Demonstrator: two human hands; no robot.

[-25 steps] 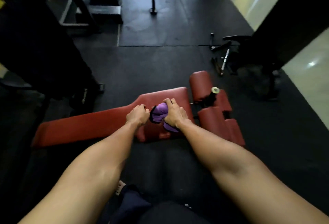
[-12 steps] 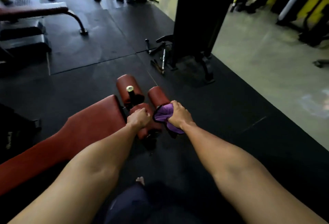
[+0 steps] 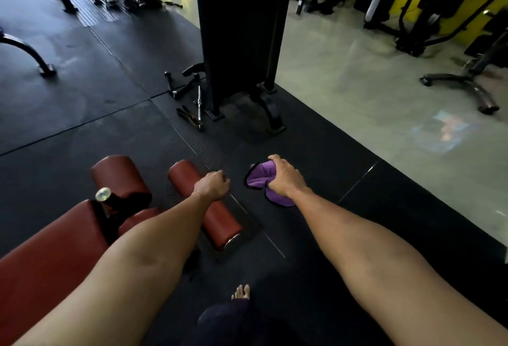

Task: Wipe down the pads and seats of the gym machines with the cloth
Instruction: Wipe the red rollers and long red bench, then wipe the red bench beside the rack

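My right hand (image 3: 286, 176) grips a bunched purple cloth (image 3: 259, 178) and holds it over the black floor mat, right of the bench. My left hand (image 3: 211, 184) is curled in a fist holding nothing, above the near red roller pad (image 3: 217, 216). A second red roller pad (image 3: 121, 175) lies farther left, beside a black post with a metal cap (image 3: 103, 194). The long red bench pad (image 3: 49, 257) runs off to the lower left, partly hidden by my left forearm.
A tall black machine column (image 3: 239, 29) stands ahead, with cable handles and a short bar (image 3: 192, 101) on the mat at its foot. A bench frame (image 3: 33, 54) is at far left. Pale floor with more machines (image 3: 467, 78) lies to the right. My bare foot (image 3: 242, 292) shows below.
The view has swung right. Both hands came off the bench pad and rollers; my right hand carried the cloth to the right, over the mat, and my hands moved apart.
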